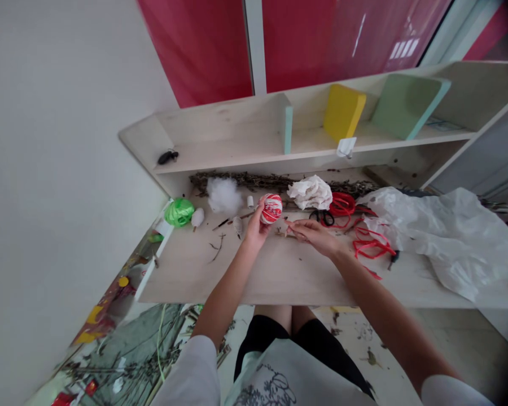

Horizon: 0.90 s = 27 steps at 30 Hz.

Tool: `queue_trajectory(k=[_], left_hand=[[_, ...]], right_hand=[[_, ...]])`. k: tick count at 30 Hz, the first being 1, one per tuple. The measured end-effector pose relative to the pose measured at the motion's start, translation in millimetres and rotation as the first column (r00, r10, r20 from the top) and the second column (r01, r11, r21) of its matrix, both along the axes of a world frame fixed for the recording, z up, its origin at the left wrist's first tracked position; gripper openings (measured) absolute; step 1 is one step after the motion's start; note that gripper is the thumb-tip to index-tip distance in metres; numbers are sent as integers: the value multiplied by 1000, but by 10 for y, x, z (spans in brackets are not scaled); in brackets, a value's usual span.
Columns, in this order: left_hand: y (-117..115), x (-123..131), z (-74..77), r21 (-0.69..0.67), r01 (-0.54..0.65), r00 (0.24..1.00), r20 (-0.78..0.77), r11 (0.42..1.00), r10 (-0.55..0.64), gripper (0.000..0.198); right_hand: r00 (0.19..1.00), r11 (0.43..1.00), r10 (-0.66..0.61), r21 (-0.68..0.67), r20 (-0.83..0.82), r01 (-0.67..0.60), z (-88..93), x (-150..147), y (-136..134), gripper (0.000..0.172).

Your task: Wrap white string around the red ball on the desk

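My left hand [257, 225] is closed around a ball wound with red and white string [271, 209], held above the desk. Just to the right, my right hand [311, 234] has its fingers pinched together, pointing at the ball; whatever lies in the pinch is too small to name. Behind the hands sit a crumpled white paper wad [310, 192] and black-handled scissors [322, 217]. Red cord [342, 206] lies coiled beside the scissors. Left of the ball are a small white spool [250, 202] and a tuft of white stuffing [223, 195].
A green ball of plastic ribbon [179, 212] lies at the desk's left end. A clear plastic bag [461, 237] spreads over the right side. Dry twigs [254, 181] run along the back under a shelf [228, 149]. More sticks [152, 344] lie on the floor at left.
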<state>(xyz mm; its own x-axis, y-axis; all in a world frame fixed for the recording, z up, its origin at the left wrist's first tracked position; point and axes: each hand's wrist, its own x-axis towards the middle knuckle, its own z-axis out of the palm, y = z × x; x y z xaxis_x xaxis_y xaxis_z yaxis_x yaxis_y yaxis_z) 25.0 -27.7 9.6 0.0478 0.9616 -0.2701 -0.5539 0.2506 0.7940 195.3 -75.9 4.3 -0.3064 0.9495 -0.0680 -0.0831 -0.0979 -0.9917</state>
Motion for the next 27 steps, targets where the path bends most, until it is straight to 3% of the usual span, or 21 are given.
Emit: queue_trajectory(k=[6, 15, 19, 27], left_hand=[[-40, 13, 62, -69, 11, 997, 81, 998, -5, 46], [-79, -59, 210, -149, 266, 915, 349, 952, -200, 52], [-101, -70, 213, -169, 348, 895, 353, 922, -274, 54], [-118, -85, 188, -148, 399, 883, 326, 905, -336, 48]], right_hand=[[1000, 1000, -23, 8, -15, 23, -3, 5, 5, 48], [997, 998, -63, -21, -49, 62, -48, 23, 39, 45], [986, 992, -100, -94, -134, 88, -15, 31, 50, 44], [975, 982, -138, -152, -172, 112, -5, 47, 59, 44]])
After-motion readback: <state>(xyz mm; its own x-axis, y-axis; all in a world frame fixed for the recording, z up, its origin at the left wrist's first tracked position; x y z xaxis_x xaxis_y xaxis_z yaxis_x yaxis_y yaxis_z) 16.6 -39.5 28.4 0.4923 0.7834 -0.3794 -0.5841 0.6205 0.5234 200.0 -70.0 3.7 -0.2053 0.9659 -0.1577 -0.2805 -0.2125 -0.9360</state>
